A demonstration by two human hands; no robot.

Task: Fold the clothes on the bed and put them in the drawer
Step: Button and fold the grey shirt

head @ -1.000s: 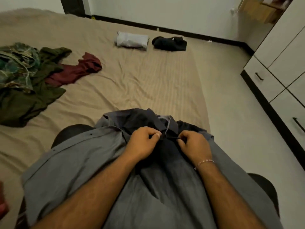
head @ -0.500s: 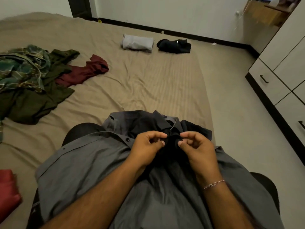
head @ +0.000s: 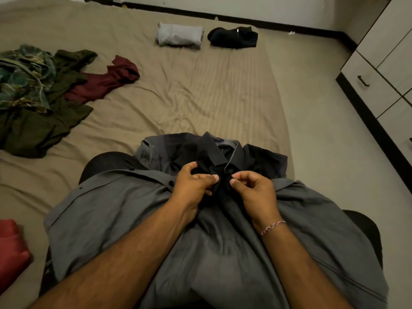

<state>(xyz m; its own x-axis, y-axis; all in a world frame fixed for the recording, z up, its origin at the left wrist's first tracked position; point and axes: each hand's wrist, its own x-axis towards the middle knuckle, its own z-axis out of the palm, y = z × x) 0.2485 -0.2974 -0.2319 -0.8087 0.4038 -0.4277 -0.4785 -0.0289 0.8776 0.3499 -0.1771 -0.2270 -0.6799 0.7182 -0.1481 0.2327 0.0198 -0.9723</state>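
A grey button-up shirt (head: 116,210) lies spread over my lap at the near edge of the bed (head: 200,90), its collar pointing away from me. My left hand (head: 194,186) pinches the dark front placket just below the collar. My right hand (head: 256,192) pinches the opposite edge of the placket, a thread bracelet on its wrist. The two thumbs nearly meet over the fabric. White drawers (head: 370,85) with dark handles stand at the right.
A folded light-grey garment (head: 178,34) and a folded black one (head: 234,36) lie at the far side of the bed. A heap of green, plaid and maroon clothes (head: 44,92) sits at the left. A red item (head: 11,246) lies at the near left edge.
Both hands have shifted slightly along the placket near the collar, the fingers loosening and re-pinching. The view has tilted a little; the shirt stays on my lap.
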